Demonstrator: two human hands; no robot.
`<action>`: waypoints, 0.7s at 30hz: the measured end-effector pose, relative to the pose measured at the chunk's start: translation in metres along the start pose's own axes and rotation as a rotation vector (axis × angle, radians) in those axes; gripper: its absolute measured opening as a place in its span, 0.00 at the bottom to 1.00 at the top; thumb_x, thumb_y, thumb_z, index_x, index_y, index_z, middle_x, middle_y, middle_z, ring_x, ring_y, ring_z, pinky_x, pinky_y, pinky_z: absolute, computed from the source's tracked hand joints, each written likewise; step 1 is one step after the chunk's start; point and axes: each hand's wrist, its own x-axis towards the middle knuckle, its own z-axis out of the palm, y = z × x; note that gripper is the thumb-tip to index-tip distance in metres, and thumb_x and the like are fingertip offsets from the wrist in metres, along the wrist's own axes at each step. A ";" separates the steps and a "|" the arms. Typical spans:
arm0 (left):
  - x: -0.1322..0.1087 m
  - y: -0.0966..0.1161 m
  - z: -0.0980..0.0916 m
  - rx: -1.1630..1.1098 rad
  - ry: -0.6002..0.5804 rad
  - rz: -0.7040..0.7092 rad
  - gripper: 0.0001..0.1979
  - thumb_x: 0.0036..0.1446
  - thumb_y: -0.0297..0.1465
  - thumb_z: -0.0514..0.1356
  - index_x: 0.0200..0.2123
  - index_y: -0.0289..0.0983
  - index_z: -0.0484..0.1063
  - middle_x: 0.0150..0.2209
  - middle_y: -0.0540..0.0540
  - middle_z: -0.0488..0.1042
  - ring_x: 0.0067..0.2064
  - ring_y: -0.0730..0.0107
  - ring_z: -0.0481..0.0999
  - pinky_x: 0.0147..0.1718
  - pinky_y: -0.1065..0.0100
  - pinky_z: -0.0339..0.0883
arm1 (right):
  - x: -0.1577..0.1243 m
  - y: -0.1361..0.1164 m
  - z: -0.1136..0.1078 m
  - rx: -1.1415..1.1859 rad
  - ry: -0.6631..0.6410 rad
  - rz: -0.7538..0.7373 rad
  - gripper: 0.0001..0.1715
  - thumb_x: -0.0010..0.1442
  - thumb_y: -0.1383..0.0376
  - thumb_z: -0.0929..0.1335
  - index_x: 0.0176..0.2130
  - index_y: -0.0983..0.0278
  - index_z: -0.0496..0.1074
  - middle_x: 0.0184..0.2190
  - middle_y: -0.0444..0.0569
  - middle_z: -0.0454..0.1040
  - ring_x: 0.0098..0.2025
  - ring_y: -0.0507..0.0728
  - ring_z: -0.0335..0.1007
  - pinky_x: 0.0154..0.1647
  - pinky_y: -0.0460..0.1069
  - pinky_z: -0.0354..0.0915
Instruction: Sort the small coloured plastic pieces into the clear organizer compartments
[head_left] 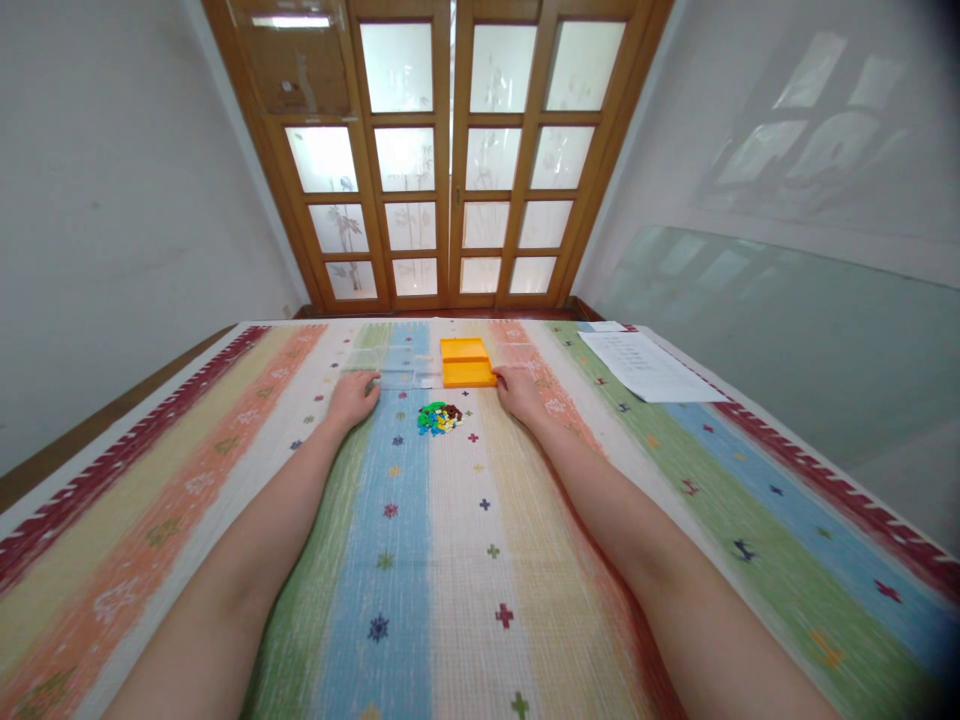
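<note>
My left hand [355,399] is at the left, its fingers curled and the thumb at the near edge of a clear plastic tray [406,374]. The tray is see-through, so its outline is hard to follow. An open orange plastic box [466,373] with its lid raised at the back stands right of it. My right hand [520,392] has its fingertips closed on the box's right front corner. Between my hands, nearer to me, lies a small pile of toy bricks [439,419] in green, blue, yellow, white and brown.
A striped, patterned cloth [465,560] covers the table. Printed paper sheets [643,366] lie at the far right. A glass panel [787,350] leans by the right wall. Wooden doors with glass panes [450,160] stand beyond the table's far edge.
</note>
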 end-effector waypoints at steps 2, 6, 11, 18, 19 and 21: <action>0.000 -0.001 0.001 0.000 0.001 -0.007 0.20 0.65 0.36 0.54 0.56 0.39 0.77 0.54 0.40 0.79 0.56 0.52 0.76 0.60 0.55 0.66 | 0.000 0.000 0.000 0.005 -0.009 -0.002 0.22 0.67 0.71 0.63 0.56 0.64 0.78 0.52 0.57 0.81 0.53 0.63 0.75 0.58 0.55 0.65; 0.001 -0.005 0.004 -0.009 0.020 0.027 0.20 0.65 0.36 0.54 0.55 0.38 0.77 0.54 0.40 0.79 0.56 0.52 0.76 0.60 0.55 0.66 | 0.000 -0.001 -0.001 -0.016 -0.047 -0.002 0.21 0.67 0.70 0.64 0.55 0.64 0.78 0.52 0.56 0.81 0.53 0.62 0.75 0.58 0.54 0.65; 0.001 -0.007 0.006 -0.001 0.026 0.043 0.20 0.64 0.36 0.55 0.54 0.37 0.77 0.53 0.39 0.79 0.55 0.51 0.76 0.59 0.54 0.67 | -0.003 -0.004 -0.004 -0.043 -0.064 -0.052 0.18 0.68 0.68 0.65 0.53 0.64 0.78 0.51 0.55 0.81 0.52 0.60 0.75 0.57 0.52 0.64; 0.001 -0.008 0.005 -0.029 0.026 0.050 0.20 0.63 0.37 0.56 0.54 0.38 0.77 0.53 0.40 0.80 0.55 0.51 0.76 0.59 0.53 0.67 | -0.004 -0.007 -0.007 -0.070 -0.056 -0.062 0.16 0.69 0.67 0.65 0.51 0.64 0.79 0.49 0.54 0.81 0.50 0.60 0.75 0.55 0.52 0.64; 0.001 -0.008 0.005 -0.035 0.026 0.056 0.20 0.63 0.38 0.56 0.54 0.38 0.77 0.53 0.40 0.79 0.55 0.51 0.76 0.59 0.53 0.67 | -0.004 -0.007 -0.007 -0.075 -0.056 -0.067 0.16 0.69 0.67 0.65 0.50 0.64 0.79 0.48 0.54 0.81 0.50 0.60 0.75 0.55 0.51 0.64; 0.001 -0.008 0.004 -0.048 0.019 0.071 0.20 0.63 0.38 0.56 0.55 0.38 0.77 0.54 0.40 0.79 0.55 0.52 0.76 0.59 0.53 0.67 | -0.004 -0.006 -0.006 -0.084 -0.051 -0.079 0.15 0.69 0.68 0.64 0.48 0.64 0.79 0.47 0.54 0.81 0.49 0.59 0.74 0.55 0.51 0.63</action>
